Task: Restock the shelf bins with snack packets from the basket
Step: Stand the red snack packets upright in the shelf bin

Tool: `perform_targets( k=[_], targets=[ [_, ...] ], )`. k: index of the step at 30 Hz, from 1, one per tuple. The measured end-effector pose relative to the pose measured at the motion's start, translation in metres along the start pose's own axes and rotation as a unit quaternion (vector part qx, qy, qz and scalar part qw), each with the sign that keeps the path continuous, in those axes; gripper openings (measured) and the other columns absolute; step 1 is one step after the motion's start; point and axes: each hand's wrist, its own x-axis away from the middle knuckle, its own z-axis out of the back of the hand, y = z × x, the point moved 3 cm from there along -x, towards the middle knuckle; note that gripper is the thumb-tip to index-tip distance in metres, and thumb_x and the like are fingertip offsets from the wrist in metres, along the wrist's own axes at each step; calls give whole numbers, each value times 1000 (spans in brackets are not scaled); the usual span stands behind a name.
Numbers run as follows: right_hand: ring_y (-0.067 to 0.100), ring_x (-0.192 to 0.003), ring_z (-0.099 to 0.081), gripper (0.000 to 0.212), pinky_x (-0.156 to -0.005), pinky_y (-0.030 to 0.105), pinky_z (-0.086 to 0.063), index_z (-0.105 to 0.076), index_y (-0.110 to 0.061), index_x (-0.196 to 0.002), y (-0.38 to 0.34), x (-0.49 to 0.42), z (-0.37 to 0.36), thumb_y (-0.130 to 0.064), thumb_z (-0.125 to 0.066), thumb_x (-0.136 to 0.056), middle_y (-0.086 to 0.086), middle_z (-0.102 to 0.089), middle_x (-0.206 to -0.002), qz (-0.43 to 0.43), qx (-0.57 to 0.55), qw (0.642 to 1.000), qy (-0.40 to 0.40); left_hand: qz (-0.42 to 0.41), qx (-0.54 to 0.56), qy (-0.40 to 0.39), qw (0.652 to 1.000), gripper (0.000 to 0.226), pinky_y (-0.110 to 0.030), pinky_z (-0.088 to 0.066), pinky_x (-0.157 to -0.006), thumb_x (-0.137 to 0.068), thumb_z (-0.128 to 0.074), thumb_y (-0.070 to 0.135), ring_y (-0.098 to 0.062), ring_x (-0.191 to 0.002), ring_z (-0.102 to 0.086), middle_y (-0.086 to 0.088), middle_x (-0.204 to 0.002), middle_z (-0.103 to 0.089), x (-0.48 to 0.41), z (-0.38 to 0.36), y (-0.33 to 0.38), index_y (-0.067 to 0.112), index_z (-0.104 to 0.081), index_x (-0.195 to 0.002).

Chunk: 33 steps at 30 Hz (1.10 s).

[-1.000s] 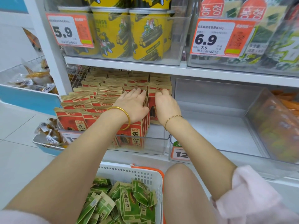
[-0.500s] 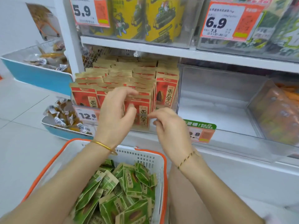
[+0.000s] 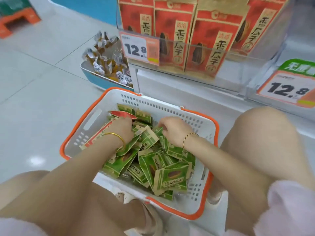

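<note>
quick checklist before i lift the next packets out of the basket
1. white plastic basket with orange rim holds green snack packets: ok
2. left hand grip on a packet: cannot tell, fingers buried
3. right hand grip: cannot tell
4. only green in basket: not ok, loose red packet by left hand
5. tall red packets upright in clear plastic shelf bin: ok

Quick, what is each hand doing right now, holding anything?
Left hand: grips a red packet in the basket.
Right hand: fingers curled among green packets; cannot tell whether it holds one.
</note>
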Motion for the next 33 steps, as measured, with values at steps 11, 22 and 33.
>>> perform_targets(
  k=[11, 22, 33],
  targets=[
    [23, -102, -59, 31, -87, 38, -51, -56, -20, -124, 0, -12, -16, -18, -47, -95, 4, -62, -116, 23, -17, 999, -16, 151, -93, 7, 984, 93, -48, -29, -107, -74, -70, 46, -37, -134, -30, -19, -143, -32, -25, -40, -61, 12, -18, -143],
    [21, -118, -51, 48, -99, 32, -44, -42, -16, -138, 2, -1, 9, -8, -50, -92, 6, -49, -134, 5, -124, 992, 32, 101, 214, -117, 965, 54, -41, -46, -92, -81, -57, 47, -31, -108, -55, -12, -123, -56, 6, 41, 5, 14, -54, -124],
    [11, -70, -64, 9, -73, 31, -55, -63, -8, -97, 38, 44, 70, -11, -56, -92, 1, -66, -81, -9, -518, 854, 44, -36, 487, -346, 801, 43, -42, -47, -93, -75, -58, 42, -27, -89, -65, -12, -105, -70, 46, 77, 86, 12, -68, -105]
  ],
)
